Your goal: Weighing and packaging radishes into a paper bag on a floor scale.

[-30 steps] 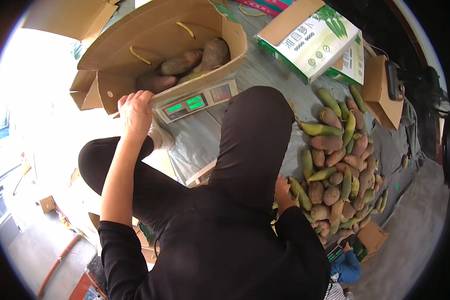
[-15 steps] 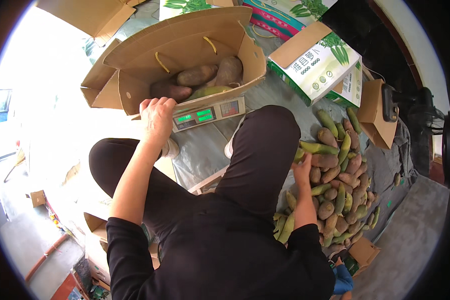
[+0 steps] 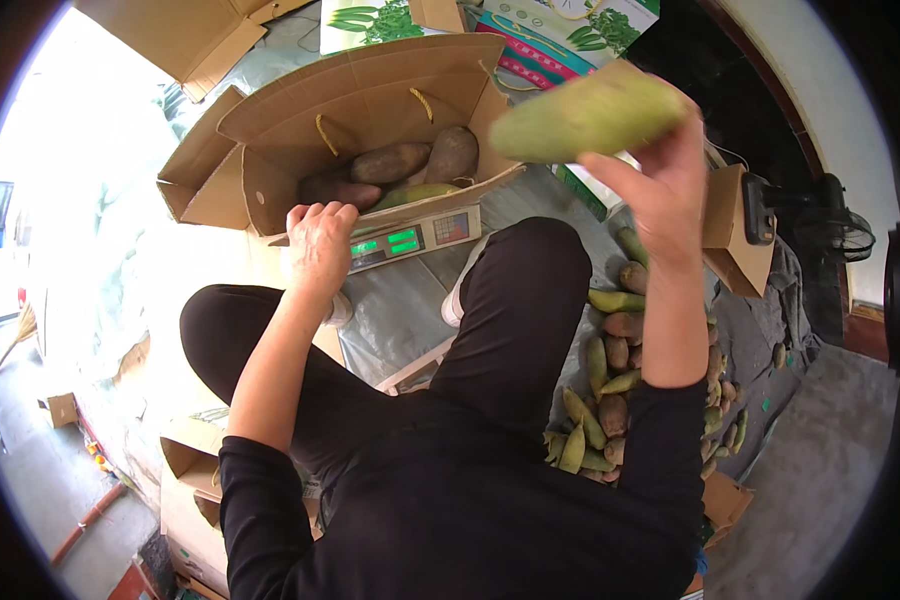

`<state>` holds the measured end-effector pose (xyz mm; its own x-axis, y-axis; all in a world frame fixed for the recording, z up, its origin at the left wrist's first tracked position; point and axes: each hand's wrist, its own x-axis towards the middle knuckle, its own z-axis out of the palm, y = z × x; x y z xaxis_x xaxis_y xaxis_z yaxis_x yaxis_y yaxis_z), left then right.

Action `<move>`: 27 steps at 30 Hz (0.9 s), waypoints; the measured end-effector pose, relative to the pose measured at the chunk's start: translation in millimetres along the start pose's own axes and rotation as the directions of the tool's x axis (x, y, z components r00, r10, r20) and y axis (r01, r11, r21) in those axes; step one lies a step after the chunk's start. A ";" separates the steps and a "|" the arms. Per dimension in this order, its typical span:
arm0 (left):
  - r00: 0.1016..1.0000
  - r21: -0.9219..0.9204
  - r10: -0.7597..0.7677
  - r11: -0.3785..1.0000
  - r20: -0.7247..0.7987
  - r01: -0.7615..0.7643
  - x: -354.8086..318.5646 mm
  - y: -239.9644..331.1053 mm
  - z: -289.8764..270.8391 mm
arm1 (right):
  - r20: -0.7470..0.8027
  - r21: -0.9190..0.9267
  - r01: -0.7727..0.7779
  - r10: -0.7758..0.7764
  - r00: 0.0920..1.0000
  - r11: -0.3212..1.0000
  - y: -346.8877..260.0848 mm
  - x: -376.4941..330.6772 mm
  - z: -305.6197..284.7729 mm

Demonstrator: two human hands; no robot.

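Observation:
My right hand point(image 3: 673, 185) holds a long green radish point(image 3: 580, 118), slightly blurred, up in the air to the right of an open cardboard box point(image 3: 355, 88). With its fingers curled over the box's near edge, my left hand point(image 3: 320, 240) grips the cardboard. Inside the box lie several brownish root vegetables point(image 3: 390, 162) and one green radish point(image 3: 415, 195). The box rests on a digital scale point(image 3: 418, 240) with a lit green display. Beside my right knee a pile of green and brown root vegetables point(image 3: 620, 325) is partly hidden behind my right forearm.
Printed cartons point(image 3: 560, 30) stand at the far side. A small fan point(image 3: 830, 220) is at the right, next to an open cardboard carton point(image 3: 738, 235). Another open carton point(image 3: 192, 450) sits at the lower left. Grey sheeting point(image 3: 395, 295) covers the ground between my legs.
My right hand has risen from the pile, moving up and forward with a green radish in it. My left hand stays on the box edge.

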<state>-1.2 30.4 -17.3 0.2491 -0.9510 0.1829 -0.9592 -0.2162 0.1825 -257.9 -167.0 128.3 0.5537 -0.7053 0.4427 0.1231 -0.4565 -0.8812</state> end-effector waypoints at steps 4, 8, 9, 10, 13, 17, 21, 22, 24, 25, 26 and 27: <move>0.999 0.017 -0.011 1.000 0.034 0.010 -0.6 -0.8 -1.7 | 0.195 -0.156 0.042 -0.011 0.981 0.987 13.3 21.7 58.3; 1.000 0.020 -0.010 1.000 0.030 0.010 -1.2 -1.5 -2.4 | 0.439 -0.478 0.192 0.044 0.898 0.857 54.3 29.5 95.3; 0.999 0.024 -0.009 1.000 0.030 0.009 -0.2 -1.2 -1.3 | 0.486 -0.575 0.209 0.125 0.865 0.791 63.6 27.6 101.7; 1.000 0.030 -0.011 0.999 0.029 0.010 0.8 -1.3 -1.1 | 0.523 -0.658 0.236 0.208 0.827 0.715 70.5 27.2 105.7; 0.999 0.040 -0.012 0.999 0.042 0.010 1.0 -0.2 -1.4 | 0.487 -0.603 0.100 0.266 0.832 0.791 86.9 30.6 101.3; 0.998 0.054 -0.014 0.998 0.065 0.011 -2.0 -1.8 0.5 | 0.346 -0.331 -0.194 0.310 0.886 0.924 78.2 27.8 60.7; 0.997 0.089 -0.016 0.996 0.081 0.009 0.3 -6.5 1.4 | 0.114 -0.255 -0.299 0.335 0.935 0.920 83.9 -15.6 -2.9; 0.995 0.092 -0.017 0.996 0.094 0.008 1.4 -5.3 -0.7 | 0.053 -0.236 -0.344 0.366 0.929 0.909 92.2 -33.4 -19.3; 0.992 0.119 -0.015 0.993 0.127 0.000 3.2 -3.6 -1.6 | -0.044 -0.151 -0.401 0.399 0.916 0.903 123.0 -78.5 -50.9; 0.990 0.122 -0.019 0.993 0.143 0.001 4.7 -1.0 -0.6 | -0.107 -0.155 -0.472 0.460 0.882 0.868 138.1 -105.7 -67.3; 0.989 0.157 -0.031 0.988 0.143 0.009 3.7 -4.2 0.6 | -0.162 -0.144 -0.535 0.514 0.843 0.832 151.7 -133.5 -76.5; 0.993 0.138 -0.015 0.990 0.113 -0.001 2.4 -4.9 3.8 | -0.185 -0.143 -0.557 0.531 0.827 0.818 160.8 -164.6 -83.1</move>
<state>3.6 28.4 -21.5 0.2469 -0.9666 0.0693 -0.9686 -0.2440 0.0474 -397.7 -169.3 -72.4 0.3707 -0.9260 -0.0709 -0.3254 -0.0580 -0.9438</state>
